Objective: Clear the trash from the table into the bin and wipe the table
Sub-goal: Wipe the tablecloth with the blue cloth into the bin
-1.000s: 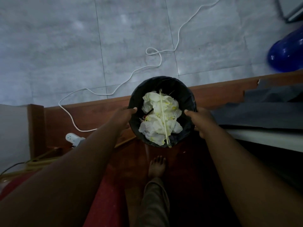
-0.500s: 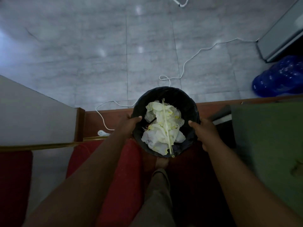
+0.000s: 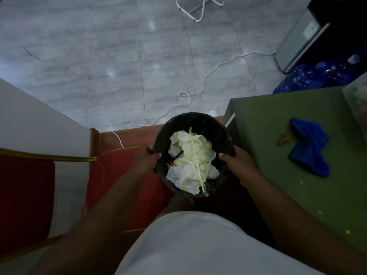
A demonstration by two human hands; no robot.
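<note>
A round black bin (image 3: 200, 121) with a dark liner is held up in front of me, just left of the green table (image 3: 278, 155). Inside lie crumpled white tissues (image 3: 186, 173), a long clear straw and a plastic fork. My left hand (image 3: 147, 158) grips the bin's left rim, thumb over the edge. On the opposite rim my right hand (image 3: 238, 163) grips the same way. A crumpled blue cloth (image 3: 309, 149) lies on the table, with a small brown scrap (image 3: 284, 138) beside it and a few yellow specks nearer me.
A white cable (image 3: 208, 76) snakes across the grey tiled floor. Red seats with a gold frame (image 3: 49, 157) stand at the left beside a white surface. Blue bags (image 3: 309, 76) and a grey appliance (image 3: 301, 38) sit at the far right, a white wire stand at the top.
The bin has come up and toward the table with both hands on its rim. My view has lifted, so the green table and blue cloth now show at the right.
</note>
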